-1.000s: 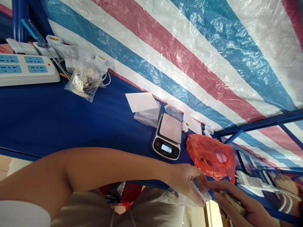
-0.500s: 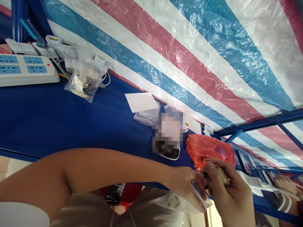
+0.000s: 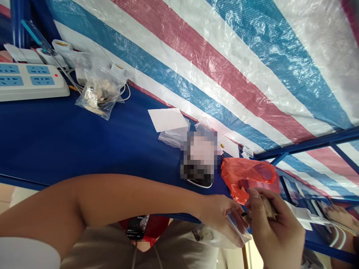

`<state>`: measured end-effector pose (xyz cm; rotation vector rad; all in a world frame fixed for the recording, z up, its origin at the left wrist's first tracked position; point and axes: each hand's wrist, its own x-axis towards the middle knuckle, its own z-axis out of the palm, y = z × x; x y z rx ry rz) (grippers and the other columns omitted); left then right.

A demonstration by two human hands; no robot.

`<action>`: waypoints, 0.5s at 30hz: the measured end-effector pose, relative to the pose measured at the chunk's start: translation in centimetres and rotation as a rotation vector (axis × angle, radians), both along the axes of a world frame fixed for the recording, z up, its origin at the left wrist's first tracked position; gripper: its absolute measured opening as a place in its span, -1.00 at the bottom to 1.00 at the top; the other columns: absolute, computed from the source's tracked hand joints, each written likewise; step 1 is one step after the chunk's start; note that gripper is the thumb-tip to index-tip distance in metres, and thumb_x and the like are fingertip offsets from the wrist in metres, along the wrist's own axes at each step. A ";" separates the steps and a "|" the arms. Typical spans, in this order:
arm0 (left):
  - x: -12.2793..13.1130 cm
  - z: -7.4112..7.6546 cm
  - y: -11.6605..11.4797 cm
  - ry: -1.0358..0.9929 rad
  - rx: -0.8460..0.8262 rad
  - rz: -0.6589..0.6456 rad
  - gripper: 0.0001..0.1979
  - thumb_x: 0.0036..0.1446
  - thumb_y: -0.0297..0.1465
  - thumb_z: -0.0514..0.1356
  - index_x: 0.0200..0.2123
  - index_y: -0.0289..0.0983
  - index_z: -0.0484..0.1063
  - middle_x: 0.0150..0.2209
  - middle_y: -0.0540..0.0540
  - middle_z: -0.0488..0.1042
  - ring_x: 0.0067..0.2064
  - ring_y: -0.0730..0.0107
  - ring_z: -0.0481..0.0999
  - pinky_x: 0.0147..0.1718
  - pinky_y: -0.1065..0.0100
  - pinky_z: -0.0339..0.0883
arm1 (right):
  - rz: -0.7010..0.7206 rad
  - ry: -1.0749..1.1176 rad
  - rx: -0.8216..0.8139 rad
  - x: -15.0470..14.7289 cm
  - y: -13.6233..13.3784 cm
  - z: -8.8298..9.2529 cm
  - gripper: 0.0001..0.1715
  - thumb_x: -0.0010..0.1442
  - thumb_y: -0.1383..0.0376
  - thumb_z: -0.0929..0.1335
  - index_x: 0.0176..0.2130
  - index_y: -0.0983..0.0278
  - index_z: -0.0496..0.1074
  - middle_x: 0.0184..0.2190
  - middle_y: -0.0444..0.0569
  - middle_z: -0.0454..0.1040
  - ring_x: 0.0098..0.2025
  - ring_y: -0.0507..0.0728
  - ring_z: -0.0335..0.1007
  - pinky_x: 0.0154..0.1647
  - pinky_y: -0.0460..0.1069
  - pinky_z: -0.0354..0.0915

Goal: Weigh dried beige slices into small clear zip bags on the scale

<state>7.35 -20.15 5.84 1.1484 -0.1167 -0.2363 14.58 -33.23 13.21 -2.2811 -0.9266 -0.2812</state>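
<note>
My left hand reaches across the front of the table with its fingers around the mouth of a clear plastic bag. The bag hangs at the table's front edge, and a few pale and dark pieces show dimly inside it. Just right of the bag mouth, my right hand is closed on some pale brown pieces, with a dark bit near the fingertips; their kind is not clear. Behind both hands lies a red plastic bag, its contents hidden.
A partly blurred device stands left of the red bag. White paper and flat clear bags lie behind it. Further left are a filled clear bag and a power strip. Another person's hand shows far right.
My right hand has drawn slightly right, away from the bag mouth, still closed on pieces. The left hand has barely moved. More dark content shows in the clear bag.
</note>
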 end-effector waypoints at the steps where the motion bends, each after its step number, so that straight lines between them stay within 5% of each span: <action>1: 0.2 -0.1 -0.1 -0.014 -0.002 0.006 -0.45 -0.54 -0.33 0.53 -0.33 -0.18 0.50 -0.29 0.10 0.53 -0.22 0.31 0.53 -0.13 0.24 0.37 | 0.018 -0.027 -0.019 0.0 0.2 -0.2 -0.54 0.26 -0.11 0.43 -0.23 0.23 0.57 -0.48 -0.07 0.55 -0.55 0.07 0.43 -0.53 -0.09 0.33; 7: 0.7 -0.5 -0.4 -0.070 0.005 0.027 -0.51 -0.53 -0.46 0.48 -0.37 -0.17 0.50 -0.38 0.15 0.51 -0.34 0.38 0.51 -0.18 0.24 0.39 | 0.090 -0.046 -0.068 0.2 0.7 -0.6 -0.59 0.31 -0.07 0.40 -0.22 0.21 0.56 -0.40 -0.03 0.60 -0.42 0.13 0.49 -0.38 -0.03 0.34; 11: 0.5 -0.4 -0.2 -0.096 -0.010 0.051 -0.52 -0.44 -0.35 0.48 -0.32 -0.18 0.48 -0.31 0.13 0.51 -0.24 0.38 0.49 -0.09 0.23 0.36 | 0.096 0.021 -0.093 0.5 0.5 -0.5 -0.60 0.33 -0.07 0.39 -0.19 0.19 0.56 -0.30 -0.03 0.63 -0.34 0.13 0.54 -0.39 -0.06 0.35; 15: 0.8 -0.5 0.3 -0.072 -0.002 -0.061 -0.44 -0.49 -0.40 0.52 -0.29 -0.20 0.47 -0.27 0.08 0.49 -0.13 0.30 0.50 0.01 0.24 0.36 | 0.133 0.006 -0.123 0.8 0.5 -0.4 -0.60 0.33 -0.06 0.37 -0.16 0.19 0.56 -0.27 -0.04 0.62 -0.35 0.13 0.52 -0.39 -0.05 0.33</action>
